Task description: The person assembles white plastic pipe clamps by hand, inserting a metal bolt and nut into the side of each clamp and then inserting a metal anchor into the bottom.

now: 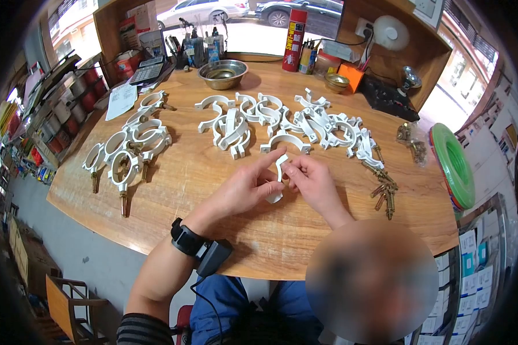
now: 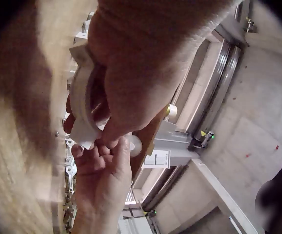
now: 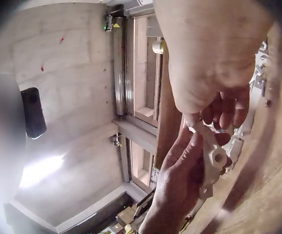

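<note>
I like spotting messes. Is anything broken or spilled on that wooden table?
Nothing stands out. The loose white plastic clamp halves lie jumbled but look whole, the round metal bowl stands upright, and the left hand and right hand hold one white clamp piece.

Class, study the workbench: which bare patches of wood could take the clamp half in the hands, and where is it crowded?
The table is bare between the assembled clamps and the left hand, and along its near edge. Crowded: the loose clamp pile beyond the clamp half, the bolts at right.

clamp halves (image 1: pixel 282 123) mid-table | assembled clamps (image 1: pixel 129 149) left | bolts (image 1: pixel 384 187) right | bowl (image 1: pixel 223 73) behind
</note>
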A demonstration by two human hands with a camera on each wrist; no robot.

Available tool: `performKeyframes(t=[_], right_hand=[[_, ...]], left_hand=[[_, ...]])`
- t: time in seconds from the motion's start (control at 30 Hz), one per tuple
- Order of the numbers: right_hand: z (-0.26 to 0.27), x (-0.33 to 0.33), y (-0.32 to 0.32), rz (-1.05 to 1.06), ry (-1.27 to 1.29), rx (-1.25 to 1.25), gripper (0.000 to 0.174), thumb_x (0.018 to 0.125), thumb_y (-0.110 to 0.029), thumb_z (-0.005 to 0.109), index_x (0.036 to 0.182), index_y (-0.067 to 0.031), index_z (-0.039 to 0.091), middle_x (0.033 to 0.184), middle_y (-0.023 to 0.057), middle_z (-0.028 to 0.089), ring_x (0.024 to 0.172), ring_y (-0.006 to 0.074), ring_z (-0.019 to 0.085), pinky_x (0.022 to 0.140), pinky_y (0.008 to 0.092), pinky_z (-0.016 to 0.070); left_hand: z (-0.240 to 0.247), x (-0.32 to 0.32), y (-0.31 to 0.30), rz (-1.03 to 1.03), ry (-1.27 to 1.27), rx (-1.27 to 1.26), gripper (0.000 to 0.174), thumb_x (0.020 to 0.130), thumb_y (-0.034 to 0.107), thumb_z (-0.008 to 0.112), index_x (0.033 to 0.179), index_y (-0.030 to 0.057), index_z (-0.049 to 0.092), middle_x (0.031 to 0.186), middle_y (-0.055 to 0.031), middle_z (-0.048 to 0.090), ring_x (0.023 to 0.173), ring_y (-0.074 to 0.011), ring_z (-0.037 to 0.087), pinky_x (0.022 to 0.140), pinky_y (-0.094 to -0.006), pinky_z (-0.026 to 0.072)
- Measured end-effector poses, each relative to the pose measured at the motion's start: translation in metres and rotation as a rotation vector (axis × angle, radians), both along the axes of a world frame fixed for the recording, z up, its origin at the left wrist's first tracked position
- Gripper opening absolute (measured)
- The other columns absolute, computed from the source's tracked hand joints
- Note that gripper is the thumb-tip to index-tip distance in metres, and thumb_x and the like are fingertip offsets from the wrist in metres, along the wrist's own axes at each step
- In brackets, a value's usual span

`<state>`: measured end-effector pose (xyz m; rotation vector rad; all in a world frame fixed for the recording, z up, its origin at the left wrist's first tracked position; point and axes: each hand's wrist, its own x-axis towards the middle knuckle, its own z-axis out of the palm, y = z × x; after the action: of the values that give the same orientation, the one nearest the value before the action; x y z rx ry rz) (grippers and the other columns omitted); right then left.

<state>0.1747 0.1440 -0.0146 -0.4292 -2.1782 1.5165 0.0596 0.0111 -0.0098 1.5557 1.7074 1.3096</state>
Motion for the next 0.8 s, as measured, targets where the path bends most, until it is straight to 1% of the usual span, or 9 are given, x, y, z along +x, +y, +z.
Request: performKeyframes(t=[0.07, 0.1, 0.2, 0.3, 0.37, 0.5, 0.6, 0.67, 0.8], right_hand=[[-0.001, 0.0, -0.002, -0.034, 0.058, 0.017, 0.019, 0.08, -0.018, 0.059, 0.074, 0.0002, 0.056, 0.063, 0.0032, 0.055, 0.057, 0.0076, 0.047, 0.052, 0.0237, 0.0395], [-0.002, -0.001, -0.003, -0.031, 0.056, 0.013, 0.019, 0.08, -0.018, 0.059, 0.074, 0.0002, 0.056, 0.063, 0.0032, 0.055, 0.057, 0.0076, 0.047, 0.052, 0.0237, 0.0395], [-0.004, -0.002, -0.004, -0.075, 0.169, 0.032, 0.02, 0.081, -0.019, 0.058, 0.075, 0.0006, 0.056, 0.062, 0.0025, 0.054, 0.055, 0.0076, 0.047, 0.052, 0.0234, 0.0397], [-0.004, -0.003, -0.004, -0.097, 0.154, 0.075, 0.019, 0.081, -0.018, 0.057, 0.076, 0.0005, 0.056, 0.063, 0.002, 0.054, 0.055, 0.0068, 0.047, 0.051, 0.0221, 0.0394], [-0.002, -0.004, -0.004, -0.067, 0.123, -0.158, 0.015, 0.08, -0.014, 0.058, 0.077, 0.0001, 0.057, 0.064, 0.0022, 0.056, 0.057, 0.0065, 0.049, 0.051, 0.0208, 0.0401], [-0.009, -0.005, 0.001, -0.026, 0.09, -0.133, 0.014, 0.08, -0.013, 0.059, 0.079, 0.0004, 0.057, 0.066, 0.0021, 0.057, 0.058, 0.0067, 0.05, 0.052, 0.0202, 0.0414], [-0.012, -0.008, -0.002, -0.099, 0.161, -0.07, 0.017, 0.08, -0.015, 0.058, 0.078, 0.0015, 0.057, 0.066, 0.0024, 0.056, 0.057, 0.0073, 0.05, 0.053, 0.0206, 0.0419], [-0.013, -0.008, -0.003, -0.132, 0.237, 0.036, 0.018, 0.08, -0.016, 0.058, 0.079, 0.0022, 0.057, 0.067, 0.0031, 0.057, 0.058, 0.0081, 0.051, 0.054, 0.0217, 0.042], [-0.008, -0.006, 0.002, -0.118, 0.156, -0.017, 0.015, 0.079, -0.013, 0.059, 0.081, 0.0019, 0.057, 0.068, 0.004, 0.058, 0.06, 0.0093, 0.052, 0.055, 0.023, 0.0425]], left_hand=[[0.0, 0.001, 0.0, -0.016, -0.068, 0.004, 0.064, 0.078, 0.008, 0.059, 0.132, 0.0104, 0.025, 0.074, -0.0056, 0.057, 0.066, -0.0094, 0.053, 0.062, -0.0249, 0.0451], [-0.001, 0.001, 0.0, -0.033, -0.134, 0.01, 0.065, 0.078, 0.008, 0.06, 0.132, 0.0106, 0.025, 0.074, -0.0057, 0.057, 0.066, -0.009, 0.053, 0.062, -0.0245, 0.0451], [-0.003, 0.002, 0.0, -0.03, -0.2, -0.015, 0.066, 0.076, 0.007, 0.061, 0.132, 0.0092, 0.026, 0.074, -0.0059, 0.057, 0.066, -0.0083, 0.052, 0.061, -0.024, 0.0452], [-0.002, 0.002, 0.001, 0.018, -0.161, -0.009, 0.065, 0.076, 0.007, 0.062, 0.131, 0.0068, 0.027, 0.074, -0.0059, 0.058, 0.066, -0.0079, 0.052, 0.061, -0.024, 0.0451], [-0.001, 0.001, 0.002, 0.054, -0.137, -0.016, 0.064, 0.076, 0.007, 0.062, 0.13, 0.0061, 0.028, 0.073, -0.0058, 0.059, 0.066, -0.0079, 0.053, 0.061, -0.0239, 0.0449], [-0.003, 0.002, 0.003, 0.102, -0.136, -0.018, 0.063, 0.074, 0.006, 0.062, 0.129, 0.005, 0.031, 0.07, -0.0046, 0.06, 0.064, -0.0072, 0.053, 0.06, -0.0226, 0.0441], [-0.003, 0.004, 0.005, 0.113, -0.149, 0.008, 0.065, 0.073, 0.005, 0.064, 0.129, 0.0047, 0.031, 0.07, -0.0041, 0.059, 0.063, -0.0064, 0.053, 0.058, -0.0221, 0.0439], [-0.005, 0.004, 0.006, 0.119, -0.159, 0.023, 0.065, 0.073, 0.005, 0.064, 0.129, 0.0044, 0.031, 0.07, -0.0042, 0.06, 0.063, -0.0061, 0.053, 0.058, -0.0221, 0.0441], [-0.008, 0.002, 0.007, 0.118, -0.146, 0.043, 0.063, 0.073, 0.005, 0.065, 0.127, 0.0044, 0.034, 0.072, -0.0056, 0.061, 0.063, -0.0064, 0.054, 0.058, -0.0227, 0.0448]])
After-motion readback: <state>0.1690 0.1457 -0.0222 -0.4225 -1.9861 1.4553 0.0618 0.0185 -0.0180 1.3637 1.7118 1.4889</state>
